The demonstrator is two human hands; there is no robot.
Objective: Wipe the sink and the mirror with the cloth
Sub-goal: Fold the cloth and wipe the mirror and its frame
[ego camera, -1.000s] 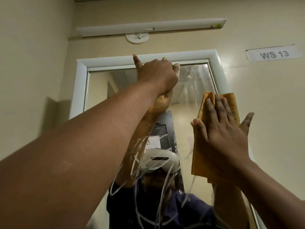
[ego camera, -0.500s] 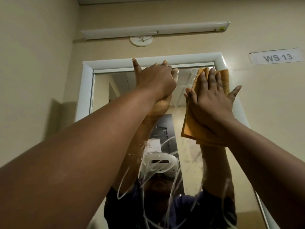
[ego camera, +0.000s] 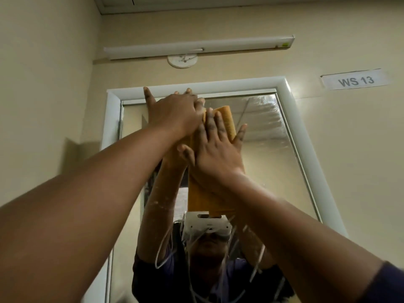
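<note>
A tall mirror (ego camera: 271, 136) in a white frame (ego camera: 293, 119) hangs on the beige wall. My right hand (ego camera: 216, 147) lies flat on a folded orange cloth (ego camera: 227, 123), pressing it to the glass near the top middle. My left hand (ego camera: 172, 112) reaches up to the top of the frame, fingers curled on its upper edge, and overlaps the cloth's left edge. White streaks of foam run down the lower glass. The upper right glass looks smeared. The sink is out of view.
A white tube light (ego camera: 199, 48) and a round wall fitting (ego camera: 182, 60) sit above the mirror. A "WS 13" label (ego camera: 355, 80) is on the wall at right. A side wall (ego camera: 43, 106) stands close on the left.
My right hand has slid the cloth from the mirror's right edge up and then leftward to the top middle, beside my left hand. My left hand has stayed at the frame's top.
</note>
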